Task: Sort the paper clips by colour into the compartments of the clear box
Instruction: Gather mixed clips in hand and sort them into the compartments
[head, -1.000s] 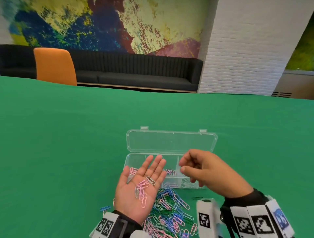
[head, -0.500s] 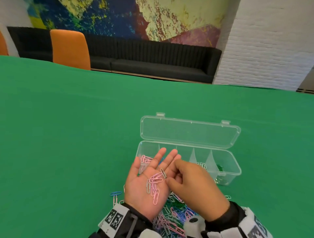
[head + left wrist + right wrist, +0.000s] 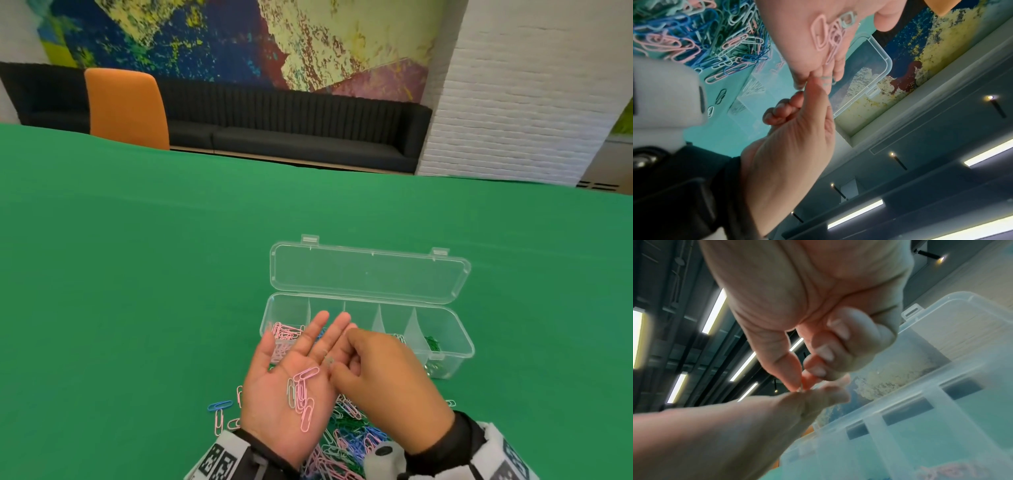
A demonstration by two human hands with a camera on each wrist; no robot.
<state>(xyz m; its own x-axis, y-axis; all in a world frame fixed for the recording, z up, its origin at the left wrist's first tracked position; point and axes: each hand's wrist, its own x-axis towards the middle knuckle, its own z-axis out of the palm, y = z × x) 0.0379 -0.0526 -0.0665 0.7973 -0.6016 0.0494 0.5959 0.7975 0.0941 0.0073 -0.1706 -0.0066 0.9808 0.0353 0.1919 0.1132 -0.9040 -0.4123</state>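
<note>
Left hand (image 3: 291,394) lies flat, palm up, carrying pink paper clips (image 3: 303,394) near the green table's (image 3: 137,274) near edge; right hand (image 3: 387,377) pinches 1 pale clip (image 3: 328,359) off it: lift straight, then drop into the matching compartment of the clear plastic box (image 3: 455,342).

Right hand (image 3: 387,380): comes from above the clear plastic compartment box (image 3: 455,356) onto the upturned left hand (image 3: 291,387); thumb and forefinger now pinch a pale wire paper clip (image 3: 329,360) at the base of the left fingers.
Head camera: swings left, then partly back.
</note>
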